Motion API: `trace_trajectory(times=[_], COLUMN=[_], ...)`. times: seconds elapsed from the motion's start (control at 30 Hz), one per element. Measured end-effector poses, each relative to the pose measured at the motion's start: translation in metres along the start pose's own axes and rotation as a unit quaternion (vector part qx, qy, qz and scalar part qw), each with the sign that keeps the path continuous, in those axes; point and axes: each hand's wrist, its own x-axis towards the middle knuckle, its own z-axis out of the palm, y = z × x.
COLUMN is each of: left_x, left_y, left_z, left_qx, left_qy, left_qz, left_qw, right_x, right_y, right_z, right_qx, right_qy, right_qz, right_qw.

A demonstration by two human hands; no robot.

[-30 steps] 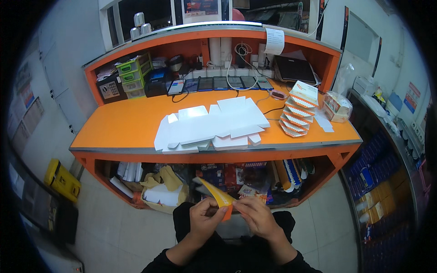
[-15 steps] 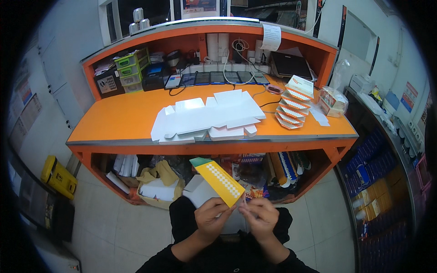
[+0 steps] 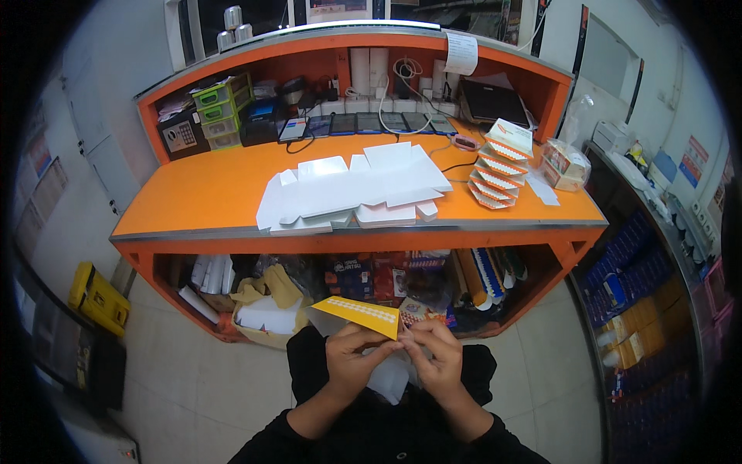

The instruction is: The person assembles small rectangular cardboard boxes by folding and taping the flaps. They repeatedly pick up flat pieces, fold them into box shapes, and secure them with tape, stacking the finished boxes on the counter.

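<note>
Above my lap, my left hand (image 3: 352, 359) grips a yellow folded carton (image 3: 362, 312) with a row of white shapes along its side. The carton tilts, its far end pointing up and left. At its near right end, the fingers of my right hand (image 3: 436, 357) pinch the edge or a flap; the exact part is hidden. A white sheet-like piece (image 3: 390, 377) lies on my lap below the hands. Flat white carton blanks (image 3: 352, 193) lie overlapped on the orange counter (image 3: 185, 203), and folded orange-and-white cartons (image 3: 498, 172) stand stacked to their right.
Phones (image 3: 344, 124) line the counter's back beside a looped white cable (image 3: 384, 116). A small drawer unit (image 3: 220, 116) stands at the left. A box with tan cloth (image 3: 270, 313) sits under the counter. Shelves (image 3: 634, 332) rise on the right; a yellow bin (image 3: 100, 300) is left.
The yellow carton has tipped flatter, so its side shows narrower. Both hands stay on it and have shifted slightly up and left. The view has moved a little.
</note>
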Motion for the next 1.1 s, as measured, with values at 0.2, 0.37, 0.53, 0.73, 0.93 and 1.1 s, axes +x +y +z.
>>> trace_trajectory(times=[0.2, 0.37, 0.53, 0.73, 0.93, 1.1], left_x=[0.001, -0.001, -0.005, 0.001, -0.014, -0.022], left_y=[-0.004, -0.011, -0.013, -0.023, -0.047, -0.058], left_z=[0.003, 0.005, 0.011, 0.005, 0.019, 0.022], left_qx=[-0.080, -0.059, -0.080, -0.056, 0.332, 0.101], left_qy=[0.001, 0.014, 0.098, -0.103, -0.128, -0.020], left_qz=[-0.011, -0.007, -0.032, -0.076, 0.150, -0.022], left_qw=[0.997, 0.998, 0.991, 0.990, 0.923, 0.994], right_x=[-0.003, -0.010, -0.008, -0.007, -0.017, -0.010], right_y=[0.004, 0.010, 0.013, 0.030, 0.045, 0.039], right_z=[0.001, 0.010, 0.019, 0.012, 0.011, -0.004], right_qx=[0.121, 0.117, -0.275, -0.096, 0.098, -0.092], right_qy=[-0.008, 0.022, -0.036, -0.072, 0.032, 0.059], right_qz=[0.112, 0.067, -0.130, -0.014, 0.209, 0.128], right_qw=[0.986, 0.991, 0.952, 0.993, 0.972, 0.986])
